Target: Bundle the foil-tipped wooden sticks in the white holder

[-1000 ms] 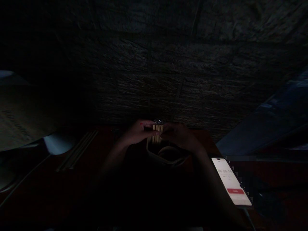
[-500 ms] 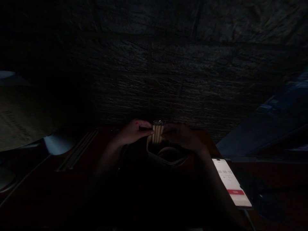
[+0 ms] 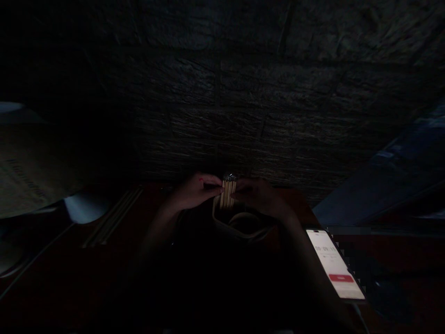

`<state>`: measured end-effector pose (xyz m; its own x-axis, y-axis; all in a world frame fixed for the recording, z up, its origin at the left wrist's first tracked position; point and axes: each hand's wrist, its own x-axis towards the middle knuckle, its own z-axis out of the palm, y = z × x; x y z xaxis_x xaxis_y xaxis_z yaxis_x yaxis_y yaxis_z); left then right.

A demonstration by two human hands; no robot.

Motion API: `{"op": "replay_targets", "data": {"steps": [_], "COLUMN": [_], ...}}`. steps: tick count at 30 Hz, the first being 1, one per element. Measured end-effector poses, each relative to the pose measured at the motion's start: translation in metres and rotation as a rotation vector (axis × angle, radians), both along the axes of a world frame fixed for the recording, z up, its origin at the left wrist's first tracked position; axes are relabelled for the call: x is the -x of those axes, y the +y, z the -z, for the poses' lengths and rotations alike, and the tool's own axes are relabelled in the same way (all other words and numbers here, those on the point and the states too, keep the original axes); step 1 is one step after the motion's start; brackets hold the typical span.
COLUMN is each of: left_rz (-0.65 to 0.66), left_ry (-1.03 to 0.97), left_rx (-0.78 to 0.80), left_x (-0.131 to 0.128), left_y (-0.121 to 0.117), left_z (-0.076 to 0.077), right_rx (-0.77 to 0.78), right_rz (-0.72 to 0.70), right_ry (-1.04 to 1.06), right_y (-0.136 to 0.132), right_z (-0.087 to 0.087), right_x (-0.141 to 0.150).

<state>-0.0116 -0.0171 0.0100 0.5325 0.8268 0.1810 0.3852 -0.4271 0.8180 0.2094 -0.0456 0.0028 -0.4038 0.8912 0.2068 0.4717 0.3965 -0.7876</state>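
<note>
A bundle of pale wooden sticks [image 3: 228, 194] stands upright at the centre, with dark, shiny tops; their exact kind is hard to tell in the dim light. My left hand [image 3: 199, 189] pinches the bundle from the left, thumb and fingers against it. From the right, my right hand [image 3: 259, 195] presses its fingers on the same sticks. Below them is an open bag-like container [image 3: 239, 232] with a pale rim, and the lower ends of the sticks reach into it. A rounded pale edge shows inside; the rest is lost in darkness.
Several long thin sticks [image 3: 113, 218] lie on the dark reddish table [image 3: 62, 273] at left. Beyond them are a brown printed bag [image 3: 31, 171] and a white cup-like object [image 3: 85, 208]. A lit phone [image 3: 335, 264] lies at right. A stone-textured wall [image 3: 222, 93] rises behind.
The stick tops have drawn closer together and shifted slightly right between my hands. My right fingers have shifted slightly left on the bundle.
</note>
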Motion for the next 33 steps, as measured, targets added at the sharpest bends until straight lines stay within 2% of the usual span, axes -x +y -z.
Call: {"op": "replay_targets", "data": {"steps": [7, 18, 27, 33], "left_rz": [0.037, -0.019, -0.012, 0.000], "left_ry": [-0.023, -0.030, -0.088, -0.059], "left_rx": [0.024, 0.007, 0.056, 0.066], "left_x": [0.0006, -0.0042, -0.0089, -0.0074], "left_y": [0.0018, 0.0008, 0.0014, 0.0012], "left_z": [0.0011, 0.0011, 0.0044, 0.0037], "right_rx": [0.034, 0.050, 0.021, 0.035], "right_rz": [0.001, 0.013, 0.018, -0.001], "right_ry": [0.021, 0.047, 0.018, 0.021], "right_y": [-0.0013, -0.0007, 0.0003, 0.0002], "right_z": [-0.0015, -0.0016, 0.0009, 0.0005], "right_x": [0.0007, 0.0039, 0.0019, 0.0030]}}
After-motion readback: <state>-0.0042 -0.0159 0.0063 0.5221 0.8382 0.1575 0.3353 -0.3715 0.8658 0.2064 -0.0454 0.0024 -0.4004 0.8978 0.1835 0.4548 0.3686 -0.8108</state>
